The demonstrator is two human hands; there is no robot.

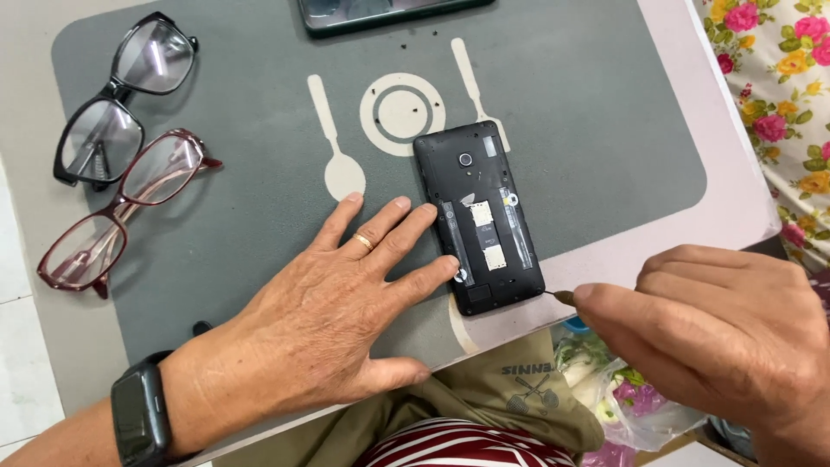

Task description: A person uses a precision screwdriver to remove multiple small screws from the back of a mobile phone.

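At the far left of the table (735, 207), two pairs of glasses lie on the grey mat (588, 112): the black glasses (121, 99) nearer the top, the red glasses (117, 212) just below them, the frames touching or nearly so where they meet.

The left hand (333, 316) lies flat on the mat, palm down, fingers spread and stretched towards the right. It has no grip on anything; its fingertips (445, 268) press against the left edge of the phone. A gold ring (363, 241) sits on one finger and a black watch (138, 415) on the wrist.

Above the hand, printed on the mat in pale colour, are a spoon, a plate ring (402, 112) and a fork. A few tiny dark specks, perhaps screws, lie around the ring; they are too small to tell for sure. At the top edge a dark flat panel (380, 13) shows in part.

The phone (478, 216) lies face down near the front edge of the table, tilted slightly, its back cover off so the black inner frame and pale patches show.

The right hand (718, 333) comes in from the lower right, fingers closed in a pinch grip on a thin tool (558, 296), whose dark tip points at the phone's lower right corner, touching or just short of it.

Below the table lie khaki cloth and a plastic bag (618, 398).
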